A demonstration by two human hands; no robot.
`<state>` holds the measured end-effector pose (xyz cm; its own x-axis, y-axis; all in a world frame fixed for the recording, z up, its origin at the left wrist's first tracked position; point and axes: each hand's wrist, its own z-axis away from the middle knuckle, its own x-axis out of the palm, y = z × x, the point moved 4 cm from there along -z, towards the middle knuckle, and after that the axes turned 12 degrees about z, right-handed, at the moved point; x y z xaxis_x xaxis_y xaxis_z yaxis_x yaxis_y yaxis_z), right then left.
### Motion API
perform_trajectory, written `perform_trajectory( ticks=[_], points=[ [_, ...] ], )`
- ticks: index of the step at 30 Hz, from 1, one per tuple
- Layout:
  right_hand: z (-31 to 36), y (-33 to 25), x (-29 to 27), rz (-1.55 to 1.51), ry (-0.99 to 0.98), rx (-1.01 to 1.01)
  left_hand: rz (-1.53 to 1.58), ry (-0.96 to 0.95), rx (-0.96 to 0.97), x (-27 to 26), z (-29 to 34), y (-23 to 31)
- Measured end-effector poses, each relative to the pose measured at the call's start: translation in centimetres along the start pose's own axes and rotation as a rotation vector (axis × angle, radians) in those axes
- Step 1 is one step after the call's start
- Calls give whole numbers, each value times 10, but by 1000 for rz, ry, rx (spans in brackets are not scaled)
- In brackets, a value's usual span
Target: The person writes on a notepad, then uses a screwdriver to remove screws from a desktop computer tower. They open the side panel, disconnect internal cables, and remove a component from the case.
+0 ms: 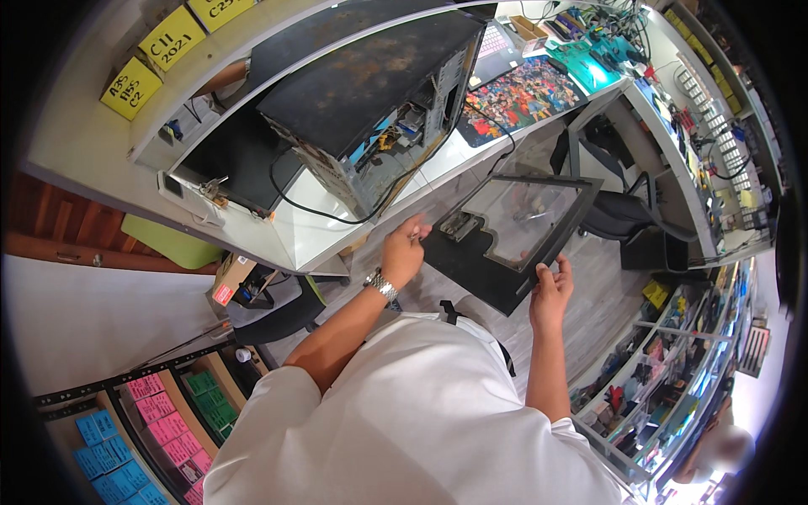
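A black computer case side panel point(461, 263) with a large clear window hangs tilted in front of me over the floor. My left hand point(406, 251), a metal watch on its wrist, is closed at the panel's left edge; its fingertips are partly hidden there. The panel's right edge is gripped by my right hand point(551, 290), with the thumb on the near face. Beyond the panel, a computer case point(362, 84) stands on the white desk, its side open and parts and cables showing inside.
A black cable point(324, 219) droops over the front of the white desk point(316, 240). A colourful mat point(522, 101) and a laptop point(495, 52) lie farther along. Office chairs point(623, 202) stand at the right, by shelves of parts point(648, 370). Another person point(715, 450) is at the lower right.
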<state>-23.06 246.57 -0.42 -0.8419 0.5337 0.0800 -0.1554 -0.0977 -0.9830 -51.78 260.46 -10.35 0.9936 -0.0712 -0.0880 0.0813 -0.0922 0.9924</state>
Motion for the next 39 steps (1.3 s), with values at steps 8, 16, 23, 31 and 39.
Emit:
perform_trajectory(
  ticks=[8,16,23,31,39],
  points=[
    [-40,3,-25,53,-27,31,-218,397,-70,49,-125,-24],
    [-102,-5,-52,43,-187,105,-470,807,-364,56,-237,-74],
    [-129,-17,-77,35,-315,127,-319,1009,-558,73,-252,-90],
    [-141,-38,-78,-49,-292,220,85,1003,-489,54,-250,-117],
    [-136,-39,-73,-69,-358,224,189,942,-504,54,-252,-109]
  ],
)
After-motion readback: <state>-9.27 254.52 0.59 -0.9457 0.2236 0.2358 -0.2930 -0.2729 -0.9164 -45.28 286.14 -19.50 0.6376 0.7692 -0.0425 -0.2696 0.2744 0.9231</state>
